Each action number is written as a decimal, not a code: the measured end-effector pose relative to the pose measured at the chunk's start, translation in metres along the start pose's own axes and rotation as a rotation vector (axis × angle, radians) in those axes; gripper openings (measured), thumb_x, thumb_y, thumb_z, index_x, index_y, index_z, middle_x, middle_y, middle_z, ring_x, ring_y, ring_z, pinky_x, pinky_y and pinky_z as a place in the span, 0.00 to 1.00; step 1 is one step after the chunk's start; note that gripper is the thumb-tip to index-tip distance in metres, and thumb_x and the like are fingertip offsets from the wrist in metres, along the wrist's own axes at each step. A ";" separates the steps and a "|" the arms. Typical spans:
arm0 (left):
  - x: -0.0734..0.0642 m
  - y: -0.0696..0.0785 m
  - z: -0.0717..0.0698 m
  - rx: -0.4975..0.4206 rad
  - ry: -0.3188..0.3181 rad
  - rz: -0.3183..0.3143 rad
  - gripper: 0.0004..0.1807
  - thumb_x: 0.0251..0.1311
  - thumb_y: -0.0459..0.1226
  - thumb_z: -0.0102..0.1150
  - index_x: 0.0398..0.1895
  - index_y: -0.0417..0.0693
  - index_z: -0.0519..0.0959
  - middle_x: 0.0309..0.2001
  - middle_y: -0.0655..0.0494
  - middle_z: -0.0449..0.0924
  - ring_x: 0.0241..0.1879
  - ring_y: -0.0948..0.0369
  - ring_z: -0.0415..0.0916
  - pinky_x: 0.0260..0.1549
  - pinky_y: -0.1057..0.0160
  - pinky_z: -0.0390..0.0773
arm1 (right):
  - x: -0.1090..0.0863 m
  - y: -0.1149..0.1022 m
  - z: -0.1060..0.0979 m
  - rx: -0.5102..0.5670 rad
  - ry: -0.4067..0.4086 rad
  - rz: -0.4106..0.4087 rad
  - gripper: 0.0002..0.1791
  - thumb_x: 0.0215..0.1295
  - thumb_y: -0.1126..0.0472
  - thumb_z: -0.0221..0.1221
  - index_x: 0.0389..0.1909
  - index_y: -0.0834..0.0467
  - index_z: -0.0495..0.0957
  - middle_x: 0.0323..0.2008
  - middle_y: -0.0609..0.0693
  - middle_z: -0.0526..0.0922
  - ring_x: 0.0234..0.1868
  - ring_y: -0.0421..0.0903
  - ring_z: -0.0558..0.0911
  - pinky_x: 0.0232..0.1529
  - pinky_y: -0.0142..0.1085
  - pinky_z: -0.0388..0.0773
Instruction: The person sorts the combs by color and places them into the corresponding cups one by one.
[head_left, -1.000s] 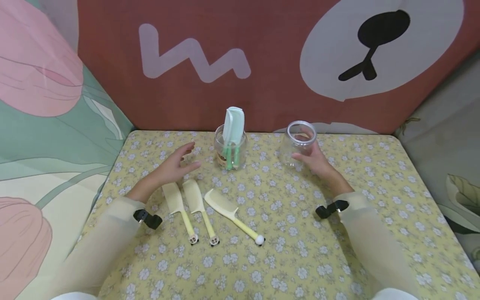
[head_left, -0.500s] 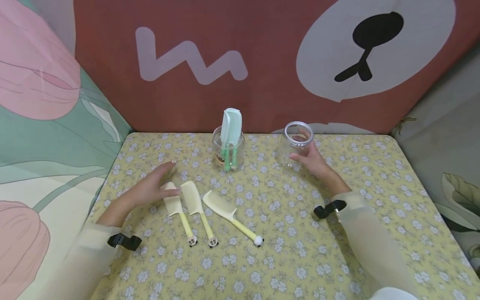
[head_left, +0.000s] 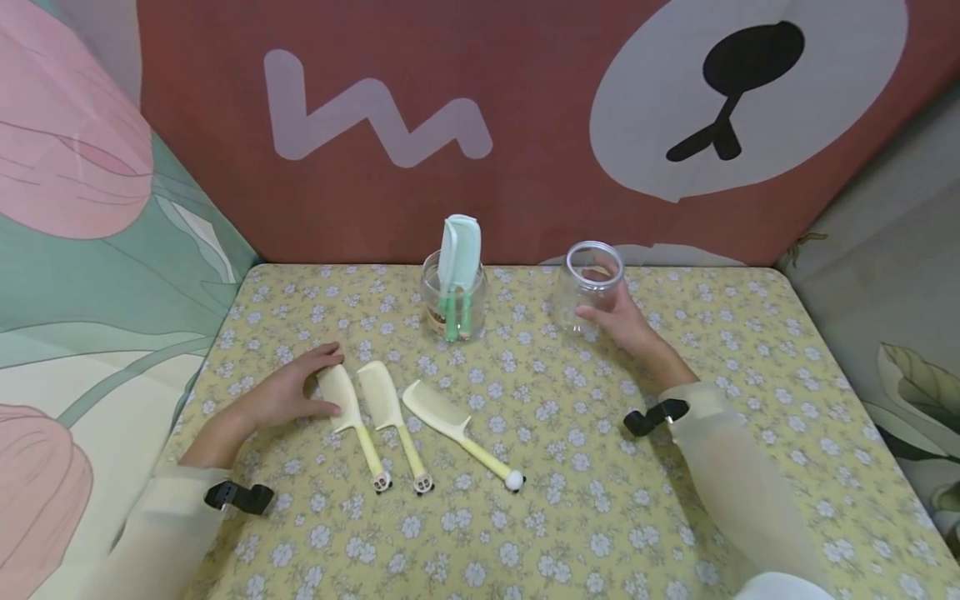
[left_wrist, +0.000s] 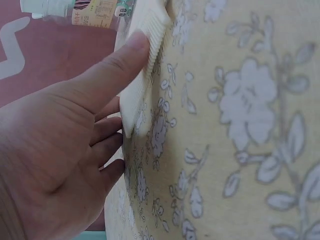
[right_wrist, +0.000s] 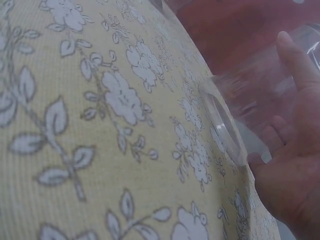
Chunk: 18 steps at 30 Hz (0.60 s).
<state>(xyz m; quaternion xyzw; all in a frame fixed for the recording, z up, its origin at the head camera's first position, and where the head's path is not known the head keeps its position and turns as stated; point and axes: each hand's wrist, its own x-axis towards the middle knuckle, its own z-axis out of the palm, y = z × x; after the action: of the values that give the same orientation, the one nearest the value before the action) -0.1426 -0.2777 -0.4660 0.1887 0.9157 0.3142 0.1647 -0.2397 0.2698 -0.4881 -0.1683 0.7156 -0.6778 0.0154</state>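
Note:
Three pale yellow combs lie on the table. My left hand (head_left: 281,396) is at the leftmost comb (head_left: 344,398), thumb on one edge and fingers at the opposite edge. In the left wrist view, the thumb presses on this comb's toothed blade (left_wrist: 137,90). The middle comb (head_left: 382,400) and the slanted right comb (head_left: 438,408) lie beside it, untouched. At the back right, my right hand (head_left: 628,321) grips a clear open jar (head_left: 573,300) from its right side. In the right wrist view, the fingers wrap the clear jar (right_wrist: 250,95), whose base is at the cloth.
Another clear jar (head_left: 431,292) stands at the back middle, with mint-green combs (head_left: 460,250) upright in it. A yellow floral cloth (head_left: 540,533) covers the table. A red printed backdrop (head_left: 525,192) rises right behind the table's far edge.
My left hand has moved left and down toward me from beside the mint comb jar, and its fingers have closed around the leftmost comb's blade. The right hand still holds its jar in place.

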 end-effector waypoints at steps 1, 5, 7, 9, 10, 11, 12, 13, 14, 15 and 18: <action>0.000 0.000 0.000 -0.009 0.004 0.005 0.46 0.55 0.45 0.77 0.72 0.32 0.66 0.78 0.33 0.49 0.74 0.31 0.47 0.67 0.32 0.58 | 0.000 0.000 0.000 -0.003 0.002 0.001 0.50 0.65 0.78 0.62 0.79 0.63 0.42 0.73 0.73 0.56 0.68 0.45 0.69 0.72 0.52 0.63; 0.001 0.002 0.001 -0.046 0.023 0.005 0.37 0.53 0.41 0.79 0.62 0.36 0.71 0.77 0.32 0.50 0.73 0.30 0.50 0.65 0.32 0.62 | 0.000 0.000 0.000 0.003 0.009 -0.002 0.49 0.65 0.80 0.60 0.79 0.62 0.42 0.73 0.72 0.57 0.67 0.44 0.70 0.72 0.53 0.62; 0.001 0.002 0.001 -0.070 0.025 0.006 0.33 0.51 0.39 0.80 0.56 0.38 0.71 0.77 0.31 0.50 0.72 0.29 0.51 0.64 0.31 0.64 | 0.000 0.000 0.001 0.009 0.011 -0.008 0.48 0.65 0.81 0.59 0.79 0.62 0.43 0.73 0.73 0.57 0.67 0.44 0.69 0.72 0.54 0.62; 0.001 0.002 0.000 -0.105 0.022 0.006 0.30 0.51 0.38 0.80 0.50 0.39 0.70 0.77 0.30 0.50 0.72 0.28 0.51 0.63 0.31 0.65 | 0.001 0.000 0.001 0.006 0.014 -0.011 0.48 0.64 0.81 0.59 0.79 0.62 0.43 0.73 0.73 0.57 0.67 0.43 0.69 0.72 0.53 0.62; 0.000 0.001 -0.001 -0.120 0.017 0.012 0.29 0.52 0.37 0.79 0.47 0.40 0.69 0.76 0.29 0.51 0.72 0.28 0.51 0.62 0.30 0.66 | 0.001 0.000 0.001 0.006 0.014 -0.010 0.48 0.64 0.82 0.59 0.79 0.63 0.43 0.73 0.72 0.57 0.67 0.44 0.69 0.72 0.53 0.62; -0.001 0.001 -0.002 -0.139 0.017 0.016 0.27 0.52 0.37 0.79 0.45 0.41 0.68 0.75 0.30 0.53 0.72 0.28 0.52 0.62 0.30 0.65 | 0.001 0.000 0.002 0.008 0.015 -0.008 0.48 0.64 0.82 0.59 0.79 0.63 0.43 0.73 0.72 0.57 0.67 0.44 0.69 0.72 0.53 0.63; -0.002 -0.001 -0.003 -0.159 0.016 0.026 0.26 0.53 0.36 0.78 0.43 0.42 0.67 0.74 0.30 0.56 0.72 0.28 0.53 0.63 0.30 0.65 | 0.001 0.000 0.002 0.006 0.016 -0.004 0.48 0.64 0.82 0.59 0.79 0.63 0.43 0.73 0.72 0.57 0.67 0.45 0.69 0.72 0.52 0.63; -0.003 -0.001 -0.005 -0.181 0.016 0.036 0.25 0.53 0.36 0.78 0.41 0.42 0.67 0.73 0.31 0.59 0.71 0.29 0.55 0.63 0.30 0.65 | 0.001 -0.001 0.003 0.004 0.016 0.001 0.49 0.64 0.82 0.59 0.79 0.63 0.43 0.73 0.71 0.58 0.67 0.45 0.70 0.72 0.52 0.64; -0.004 -0.002 -0.006 -0.205 0.012 0.046 0.24 0.55 0.36 0.77 0.40 0.42 0.66 0.72 0.32 0.62 0.71 0.30 0.56 0.63 0.30 0.64 | 0.000 -0.001 0.003 0.000 0.017 0.005 0.49 0.64 0.81 0.60 0.79 0.63 0.42 0.73 0.70 0.58 0.67 0.45 0.70 0.71 0.51 0.64; -0.004 -0.003 -0.008 -0.226 0.008 0.057 0.23 0.56 0.35 0.76 0.39 0.43 0.66 0.70 0.33 0.65 0.71 0.31 0.58 0.63 0.31 0.65 | 0.000 -0.002 0.003 0.003 0.019 0.010 0.49 0.63 0.81 0.60 0.79 0.64 0.42 0.73 0.69 0.58 0.67 0.46 0.70 0.71 0.51 0.65; -0.007 -0.006 -0.012 -0.271 -0.008 0.094 0.19 0.60 0.35 0.73 0.37 0.43 0.68 0.67 0.36 0.72 0.68 0.35 0.65 0.62 0.39 0.71 | -0.001 -0.002 0.004 0.003 0.020 0.012 0.49 0.63 0.81 0.60 0.79 0.64 0.42 0.73 0.68 0.59 0.67 0.46 0.70 0.71 0.51 0.65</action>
<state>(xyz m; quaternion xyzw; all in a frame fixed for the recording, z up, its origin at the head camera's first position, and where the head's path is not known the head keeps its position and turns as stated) -0.1430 -0.2913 -0.4598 0.2088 0.8544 0.4416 0.1772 -0.2377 0.2662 -0.4865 -0.1570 0.7156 -0.6805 0.0126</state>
